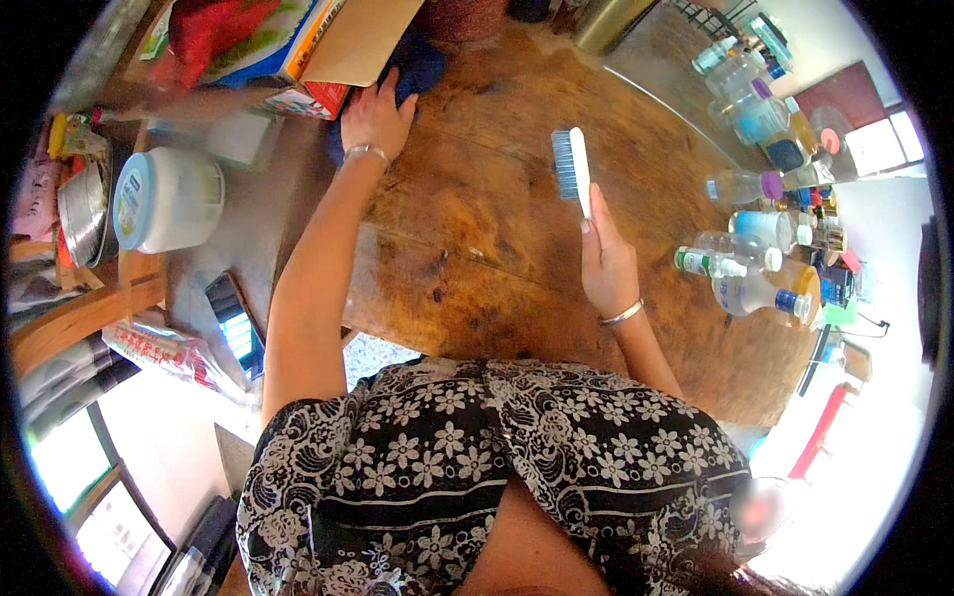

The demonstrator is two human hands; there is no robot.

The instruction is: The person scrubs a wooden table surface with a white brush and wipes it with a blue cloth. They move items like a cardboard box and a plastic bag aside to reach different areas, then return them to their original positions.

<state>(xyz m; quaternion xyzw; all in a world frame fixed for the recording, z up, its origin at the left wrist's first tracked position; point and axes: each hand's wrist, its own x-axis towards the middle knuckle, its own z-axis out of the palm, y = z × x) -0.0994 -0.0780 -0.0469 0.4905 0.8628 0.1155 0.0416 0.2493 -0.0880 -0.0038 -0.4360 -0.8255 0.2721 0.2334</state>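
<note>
My right hand [611, 261] holds the handle of a white brush [581, 167] with bluish-grey bristles, raised over the brown wooden table [484, 246]. The bristles face left and touch nothing. At the upper left my left hand [378, 119] lies on a dark blue cloth [417, 67], fingers somewhat spread, beside the open flap of a printed cardboard box [324, 45]. Whether its fingers grip the cloth I cannot tell.
Several plastic bottles [745, 186] stand along the table's right side, a small spray bottle [704, 262] nearest. On the left are a white tub with a blue lid [179, 200], a smartphone [237, 324] and a metal pot [83, 212]. A gold-coloured container [615, 22] stands at the far edge.
</note>
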